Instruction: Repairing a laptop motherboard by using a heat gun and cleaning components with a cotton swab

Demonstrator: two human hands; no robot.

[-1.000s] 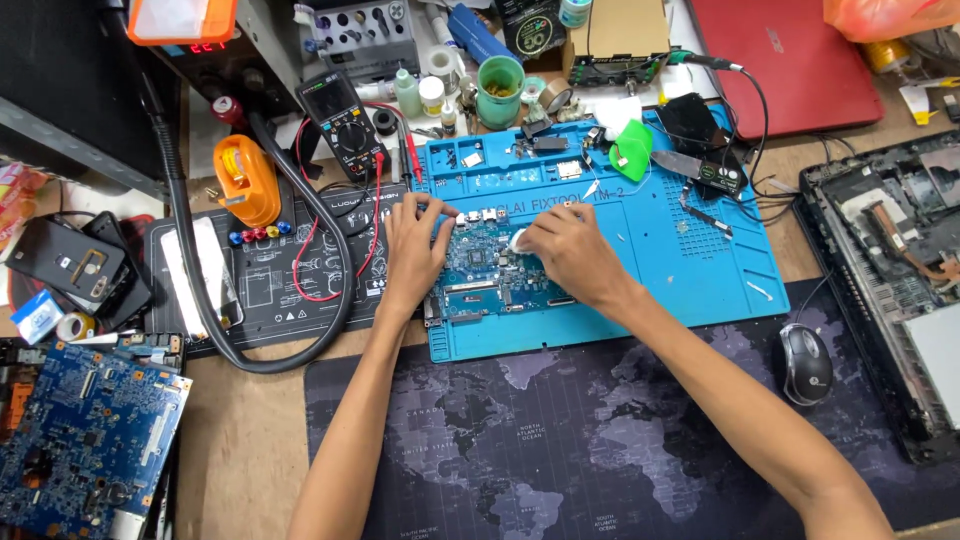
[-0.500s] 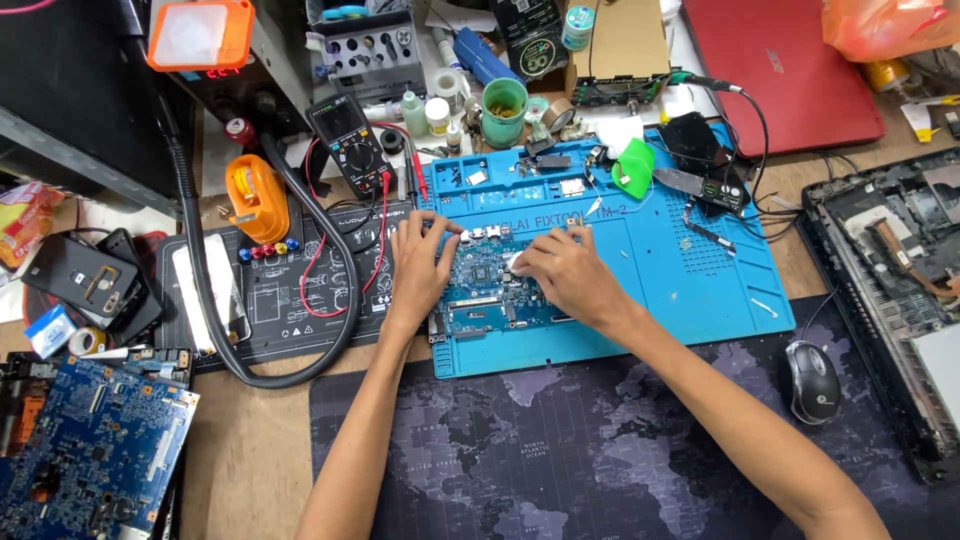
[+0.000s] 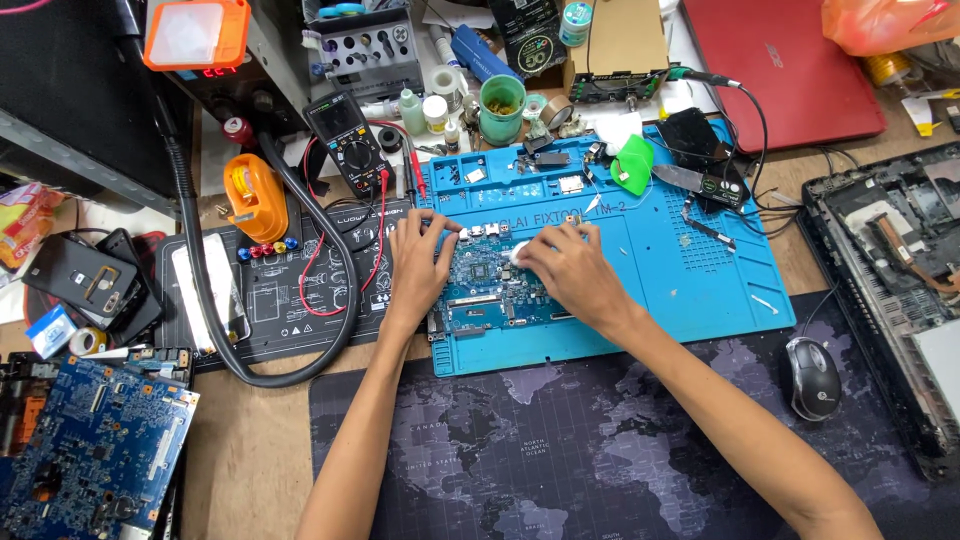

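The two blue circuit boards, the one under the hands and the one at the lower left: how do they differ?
The board under the hands lies on the blue repair mat, with the left hand and right hand on it. The lower-left board lies untouched at the desk edge, tilted, and looks larger. Both are blue and bare.

Circuit board (image 3: 490, 290) on repair mat (image 3: 690, 290); multimeter (image 3: 345, 140) behind-left; mouse (image 3: 812, 377) right.
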